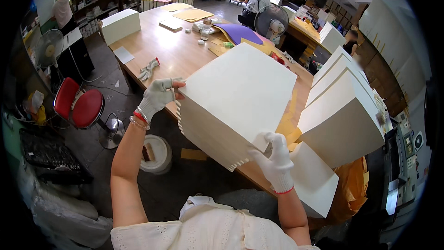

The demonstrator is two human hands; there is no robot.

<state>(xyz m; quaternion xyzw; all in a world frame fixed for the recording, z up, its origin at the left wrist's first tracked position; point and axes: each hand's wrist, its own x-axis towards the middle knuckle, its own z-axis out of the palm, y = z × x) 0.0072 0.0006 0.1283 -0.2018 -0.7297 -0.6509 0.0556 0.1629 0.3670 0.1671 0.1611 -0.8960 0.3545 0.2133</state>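
A thick block of white sheets (240, 88) is tilted over the near part of the table, with stepped, notched edges along its near side. My left hand (158, 98), in a white knit glove with the fingertips bare, grips its left corner between thumb and fingers. At the near right corner, my gloved right hand (274, 159) presses thumb and fingers round the edge of the same block. Its underside is hidden. Just right of my right hand lies another white block (312, 180), below a larger stack of white sheets (340, 120).
The wooden table (159, 41) carries a loose glove (149, 68), a white block (121, 27), a glass jar (206, 28) and purple sheet (238, 33). A red stool (88, 106) and white bucket (157, 155) stand left. Fans and other people are farther off.
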